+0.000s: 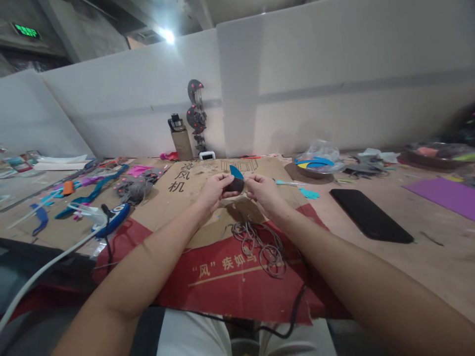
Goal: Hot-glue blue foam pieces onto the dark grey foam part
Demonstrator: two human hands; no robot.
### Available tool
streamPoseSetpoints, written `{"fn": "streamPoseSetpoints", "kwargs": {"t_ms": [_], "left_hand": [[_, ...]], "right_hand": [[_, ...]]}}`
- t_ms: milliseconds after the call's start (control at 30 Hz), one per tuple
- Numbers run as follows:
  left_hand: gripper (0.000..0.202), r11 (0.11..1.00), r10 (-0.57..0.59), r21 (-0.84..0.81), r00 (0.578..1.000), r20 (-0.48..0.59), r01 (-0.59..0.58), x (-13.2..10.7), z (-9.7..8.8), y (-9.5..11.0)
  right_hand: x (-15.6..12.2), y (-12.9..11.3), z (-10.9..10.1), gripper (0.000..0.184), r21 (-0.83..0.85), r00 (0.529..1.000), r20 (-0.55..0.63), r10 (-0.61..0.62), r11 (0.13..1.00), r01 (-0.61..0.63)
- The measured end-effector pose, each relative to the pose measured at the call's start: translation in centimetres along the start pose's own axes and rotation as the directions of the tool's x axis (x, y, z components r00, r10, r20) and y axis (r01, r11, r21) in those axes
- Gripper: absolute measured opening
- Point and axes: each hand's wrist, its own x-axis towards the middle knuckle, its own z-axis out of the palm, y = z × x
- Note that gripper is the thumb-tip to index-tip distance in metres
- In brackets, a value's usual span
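Over the cardboard, my left hand is closed on a small dark grey curved piece, thumb on top and fingers beneath. A blue fin-shaped piece sticks up from behind its upper edge. The fingertips of my right hand are pinched together at the right edge of these pieces; whether something thin is between them is too small to tell. Below both hands, a loose tangle of greyish cord lies on the red part of the cardboard sheet.
A bottle and a dark pink-dotted string of shapes stand by the white partition. Left are blue strips, grey tangled material and a white cable. Right are a bowl, a black slab and a purple sheet.
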Motion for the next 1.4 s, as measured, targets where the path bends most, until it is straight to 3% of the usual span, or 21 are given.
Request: {"fn": "streamPoseSetpoints", "kwargs": {"t_ms": [100, 300, 667, 1133, 1400], "left_hand": [[0.008, 1.000, 0.005, -0.016, 1.000, -0.012, -0.005, -0.1, 0.0, 0.2], [0.009, 0.999, -0.006, -0.044, 1.000, -0.005, 0.005, -0.1, 0.0, 0.6], [0.007, 0.994, -0.024, -0.110, 0.999, 0.031, 0.027, 0.1, -0.2, 0.2], [0.014, 0.977, -0.012, -0.208, 0.988, 0.151, 0.043, 0.7, -0.7, -0.3], [0.021, 0.958, -0.024, -0.277, 0.986, 0.162, 0.069, 0.7, -0.2, -1.2]], "right_hand": [[0.0, -0.3, 0.0, 0.032, 0.065, 0.999, -0.052, 0.008, 0.998, -0.005], [-0.1, -0.4, 0.2, 0.034, 0.121, 0.999, -0.030, 0.023, 0.992, -0.019], [0.1, -0.8, -0.4, 0.041, 0.306, 0.988, 0.150, 0.031, 0.949, -0.076], [-1.1, -1.4, 0.6, 0.039, 0.280, 0.979, 0.204, -0.004, 0.958, -0.054], [-1.2, -0.5, 1.5, 0.038, 0.167, 0.993, 0.105, -0.050, 0.985, 0.032]]}}
